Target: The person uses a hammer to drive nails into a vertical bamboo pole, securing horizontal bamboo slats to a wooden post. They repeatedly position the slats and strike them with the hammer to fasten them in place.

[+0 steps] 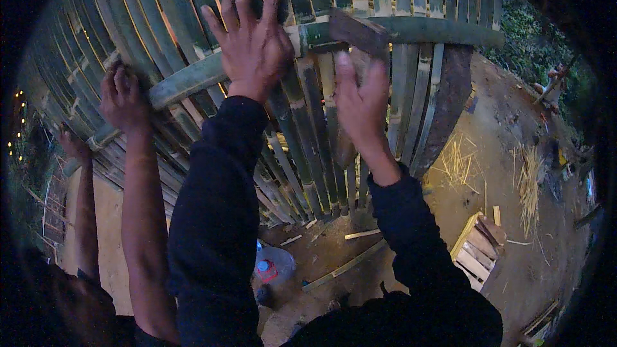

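Note:
A wall of upright green bamboo slats [308, 128] fills the upper middle, with a curved bamboo crosspiece [193, 78] running over it. My left hand [257, 48] lies against the slats and crosspiece, fingers spread, holding nothing that I can see. To its right, my right hand [365, 103] is closed round the wooden handle [346, 148] of a tool with a dark, blocky head [358, 32]. That head is over the crosspiece; whether it touches cannot be told. The right hand is slightly blurred, and its palm hides part of the handle.
At the left, another person's hands [125, 99] hold onto the crosspiece and wall. Below are a clear plastic bottle [273, 266] with a red label, a curved bamboo strip [344, 266] and a small slatted wooden piece [479, 250]. Straw-like shavings [459, 164] lie at the right.

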The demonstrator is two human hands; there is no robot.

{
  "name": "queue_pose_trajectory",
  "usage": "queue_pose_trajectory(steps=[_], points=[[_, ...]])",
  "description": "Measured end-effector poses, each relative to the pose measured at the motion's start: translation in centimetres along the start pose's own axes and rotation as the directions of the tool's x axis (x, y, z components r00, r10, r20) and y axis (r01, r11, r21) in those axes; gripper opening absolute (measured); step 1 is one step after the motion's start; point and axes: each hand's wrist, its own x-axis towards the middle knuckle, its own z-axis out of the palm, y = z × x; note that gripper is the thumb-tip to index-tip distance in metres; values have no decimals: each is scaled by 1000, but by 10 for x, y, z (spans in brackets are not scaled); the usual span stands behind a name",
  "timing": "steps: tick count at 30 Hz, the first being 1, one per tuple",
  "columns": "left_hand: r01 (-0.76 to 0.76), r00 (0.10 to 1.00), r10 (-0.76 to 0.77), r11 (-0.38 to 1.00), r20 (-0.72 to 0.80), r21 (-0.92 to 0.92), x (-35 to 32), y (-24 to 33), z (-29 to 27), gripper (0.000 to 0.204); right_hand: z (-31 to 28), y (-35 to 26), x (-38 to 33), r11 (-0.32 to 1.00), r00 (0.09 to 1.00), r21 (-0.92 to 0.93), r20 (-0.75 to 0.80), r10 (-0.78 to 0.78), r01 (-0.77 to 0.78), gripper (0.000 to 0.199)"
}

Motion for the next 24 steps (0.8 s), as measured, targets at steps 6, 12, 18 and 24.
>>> queue_pose_trajectory(steps=[6, 12, 18, 24], points=[[-21, 999, 21, 999, 26, 29, 0, 2, -4, 80, 1, 9, -15, 998, 997, -32, -46, -60, 59, 23], [-29, 999, 27, 998, 41, 55, -6, -5, -3, 82, -5, 4, -28, 972, 981, 130, 32, 191, -193, 26], [-37, 999, 35, 998, 37, 58, -2, -5, 1, 85, 5, 0, -3, 983, 986, -79, 26, -166, 168, 22], [-21, 1000, 20, 998, 25, 52, -2, -2, -2, 83, -3, -2, -16, 999, 999, 27, 34, 38, -39, 20]])
